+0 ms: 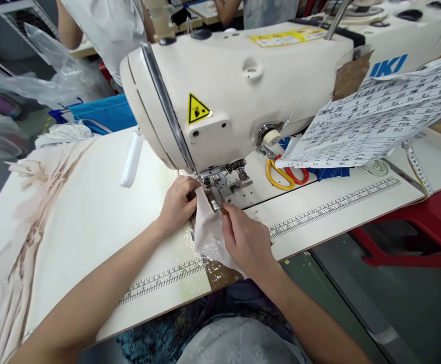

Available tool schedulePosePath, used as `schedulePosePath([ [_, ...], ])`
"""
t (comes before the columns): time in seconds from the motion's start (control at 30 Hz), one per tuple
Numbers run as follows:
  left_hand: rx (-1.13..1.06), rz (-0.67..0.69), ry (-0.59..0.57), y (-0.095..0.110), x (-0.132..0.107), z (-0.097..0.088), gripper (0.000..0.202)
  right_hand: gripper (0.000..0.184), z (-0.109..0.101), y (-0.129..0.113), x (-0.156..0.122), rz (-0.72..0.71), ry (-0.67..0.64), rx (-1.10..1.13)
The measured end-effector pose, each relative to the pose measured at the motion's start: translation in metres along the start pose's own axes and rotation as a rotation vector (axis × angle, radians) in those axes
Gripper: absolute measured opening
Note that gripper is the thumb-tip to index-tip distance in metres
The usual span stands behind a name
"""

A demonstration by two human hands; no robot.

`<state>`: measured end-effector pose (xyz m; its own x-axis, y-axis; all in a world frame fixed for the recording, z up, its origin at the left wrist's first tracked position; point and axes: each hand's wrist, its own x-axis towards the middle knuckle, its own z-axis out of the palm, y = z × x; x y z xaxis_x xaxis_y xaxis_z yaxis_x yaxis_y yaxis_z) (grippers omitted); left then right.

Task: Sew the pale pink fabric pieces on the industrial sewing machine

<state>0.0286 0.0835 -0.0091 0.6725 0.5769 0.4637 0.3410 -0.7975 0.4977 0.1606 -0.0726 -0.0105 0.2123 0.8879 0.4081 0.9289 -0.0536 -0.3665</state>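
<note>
A cream sewing machine (243, 91) stands on the white table (91, 217). Under its presser foot (214, 194) lies a small piece of pale pink fabric (208, 227). My left hand (178, 202) has its fingers curled on the fabric's left edge, just beside the foot. My right hand (245, 240) pinches the fabric's right edge in front of the needle, fingers closed on it. The fabric hangs toward the table's front edge between both hands.
Orange and red scissors (286, 177) lie behind the needle area, under a printed paper sheet (379, 121). More pale fabric (27, 202) is spread at the table's left. A red stool (417, 232) stands to the right. Other people stand behind the machine.
</note>
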Motion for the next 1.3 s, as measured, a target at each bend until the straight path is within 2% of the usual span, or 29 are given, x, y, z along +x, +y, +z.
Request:
schedulePosePath([
  [0.17,0.209,0.301,0.036,0.001,0.000,0.001,0.015,0.026,0.000,-0.003,-0.001,-0.008,0.017,-0.032],
  [0.27,0.241,0.339,-0.066,0.005,-0.001,-0.004,0.019,0.027,-0.010,-0.006,-0.017,-0.012,0.063,-0.031],
  [0.47,0.294,0.336,-0.271,0.018,-0.007,-0.018,0.033,0.022,-0.044,-0.005,-0.079,0.076,-0.042,0.203],
  [0.57,0.375,0.273,-0.311,0.029,-0.011,-0.015,0.033,0.023,-0.051,-0.001,-0.094,0.045,-0.089,0.248],
  [0.73,0.416,0.153,-0.250,0.049,-0.022,-0.003,0.031,0.023,-0.052,0.005,-0.092,-0.066,-0.098,0.206],
  [0.83,0.448,0.175,-0.208,0.053,-0.031,0.002,0.037,0.024,-0.053,0.008,-0.091,-0.098,-0.102,0.187],
  [1.0,0.506,0.230,-0.197,0.052,-0.040,0.002,0.042,0.024,-0.054,0.012,-0.090,-0.120,-0.111,0.182],
  [1.3,0.428,0.185,-0.194,0.044,-0.038,0.001,0.043,0.024,-0.054,0.009,-0.082,-0.124,-0.108,0.125],
])
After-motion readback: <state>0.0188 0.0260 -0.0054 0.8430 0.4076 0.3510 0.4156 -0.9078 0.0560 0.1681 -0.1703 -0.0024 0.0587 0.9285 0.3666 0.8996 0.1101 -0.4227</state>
